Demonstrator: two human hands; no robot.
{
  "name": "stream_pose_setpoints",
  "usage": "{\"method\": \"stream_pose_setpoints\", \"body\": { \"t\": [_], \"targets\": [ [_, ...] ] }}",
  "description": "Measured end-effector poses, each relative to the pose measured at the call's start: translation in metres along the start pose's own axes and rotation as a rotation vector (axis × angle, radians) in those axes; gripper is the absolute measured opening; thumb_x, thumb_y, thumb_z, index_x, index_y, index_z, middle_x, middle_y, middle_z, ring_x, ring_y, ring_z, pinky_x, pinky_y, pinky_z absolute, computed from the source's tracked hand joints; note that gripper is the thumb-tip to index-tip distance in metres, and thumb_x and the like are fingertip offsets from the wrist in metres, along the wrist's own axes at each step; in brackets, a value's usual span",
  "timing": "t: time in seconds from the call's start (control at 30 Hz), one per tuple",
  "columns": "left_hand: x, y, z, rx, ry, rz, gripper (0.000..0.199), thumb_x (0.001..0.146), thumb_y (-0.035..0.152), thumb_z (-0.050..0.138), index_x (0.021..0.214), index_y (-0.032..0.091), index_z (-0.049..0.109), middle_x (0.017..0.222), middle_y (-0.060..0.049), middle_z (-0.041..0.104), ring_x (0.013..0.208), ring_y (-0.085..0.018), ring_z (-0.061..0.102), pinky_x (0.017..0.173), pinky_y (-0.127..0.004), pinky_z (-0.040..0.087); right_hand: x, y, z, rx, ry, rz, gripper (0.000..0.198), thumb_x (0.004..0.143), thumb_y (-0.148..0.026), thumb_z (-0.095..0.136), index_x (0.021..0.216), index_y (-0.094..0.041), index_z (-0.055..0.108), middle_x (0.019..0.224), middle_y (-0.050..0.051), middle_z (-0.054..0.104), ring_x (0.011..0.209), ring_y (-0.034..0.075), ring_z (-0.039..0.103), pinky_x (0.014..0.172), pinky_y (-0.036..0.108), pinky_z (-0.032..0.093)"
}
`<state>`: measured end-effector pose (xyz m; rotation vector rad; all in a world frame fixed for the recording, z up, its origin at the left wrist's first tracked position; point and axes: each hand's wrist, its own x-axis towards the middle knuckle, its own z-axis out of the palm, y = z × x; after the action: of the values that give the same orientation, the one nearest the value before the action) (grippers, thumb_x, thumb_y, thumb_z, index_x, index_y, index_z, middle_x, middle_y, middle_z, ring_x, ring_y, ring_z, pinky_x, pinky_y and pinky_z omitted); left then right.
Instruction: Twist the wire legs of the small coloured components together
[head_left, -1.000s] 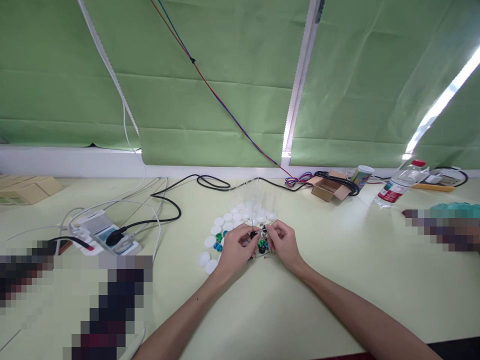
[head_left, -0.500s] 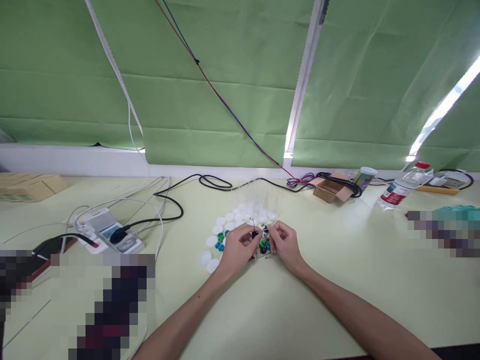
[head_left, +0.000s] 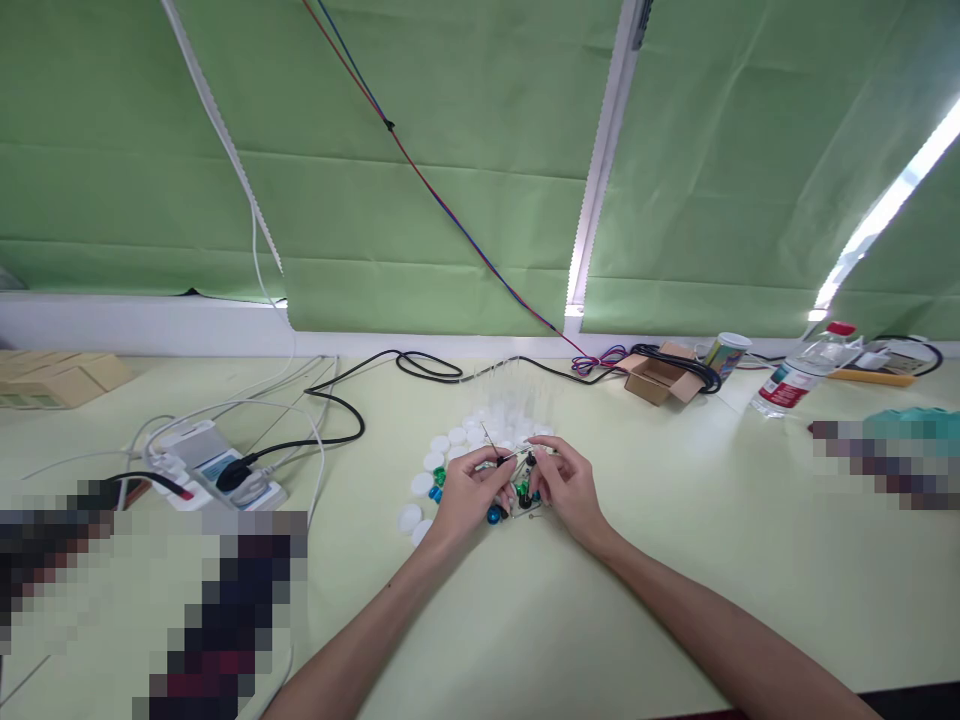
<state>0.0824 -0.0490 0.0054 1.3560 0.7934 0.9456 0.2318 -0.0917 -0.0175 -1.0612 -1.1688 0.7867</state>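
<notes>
My left hand (head_left: 474, 492) pinches a small black piece (head_left: 502, 461) with a thin wire (head_left: 489, 436) rising from it, tilted to the left. Close on its right, my right hand (head_left: 568, 487) has its thumb and fingers drawn together at a thin metal rod between the hands; what exactly they grip is too small to make out. Beneath and between the hands lie small black and green parts (head_left: 524, 494), partly hidden by fingers. A shiny blue piece (head_left: 494, 515) shows beside the left palm. Green pieces (head_left: 439, 476) and blue pieces (head_left: 435, 494) lie left of that hand.
White round caps (head_left: 422, 485) curve around the left, with upright clear tubes (head_left: 516, 390) behind. A power strip (head_left: 214, 465) and cables occupy the left. An open cardboard box (head_left: 660, 377), a can (head_left: 726, 355) and a water bottle (head_left: 796, 378) stand back right.
The thin wire at my left hand has tipped from nearly upright to leaning left. My left hand has shifted slightly, and the shiny blue piece beside its palm now shows. My right index finger has straightened.
</notes>
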Motion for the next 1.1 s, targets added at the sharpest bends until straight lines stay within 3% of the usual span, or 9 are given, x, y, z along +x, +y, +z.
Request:
{"method": "stream_pose_setpoints", "body": {
  "t": [0.6, 1.1],
  "targets": [
    [0.0001, -0.0042, -0.0002, 0.031, -0.005, 0.0, 0.03, 0.075, 0.04, 0.072, 0.089, 0.014, 0.065, 0.051, 0.0, 0.061, 0.042, -0.012, 0.055, 0.047, -0.024, 0.047, 0.0018, 0.0001, 0.0003, -0.022, 0.027, 0.003, 0.03, 0.09, -0.046, 0.057, 0.092, -0.017, 0.063, 0.048, -0.005, 0.054, 0.037, 0.008, 0.041, 0.038, 0.02, 0.034],
    [-0.0029, -0.007, 0.0009, 0.108, -0.012, 0.048, 0.028, 0.076, 0.04, 0.07, 0.089, 0.015, 0.067, 0.05, 0.001, 0.061, 0.04, -0.012, 0.054, 0.045, -0.024, 0.046, 0.002, 0.0032, -0.0009, 0.002, 0.023, -0.017, 0.032, 0.09, -0.047, 0.057, 0.076, -0.019, 0.053, 0.047, -0.005, 0.053, 0.037, 0.007, 0.041, 0.038, 0.019, 0.033]
  ]
}}
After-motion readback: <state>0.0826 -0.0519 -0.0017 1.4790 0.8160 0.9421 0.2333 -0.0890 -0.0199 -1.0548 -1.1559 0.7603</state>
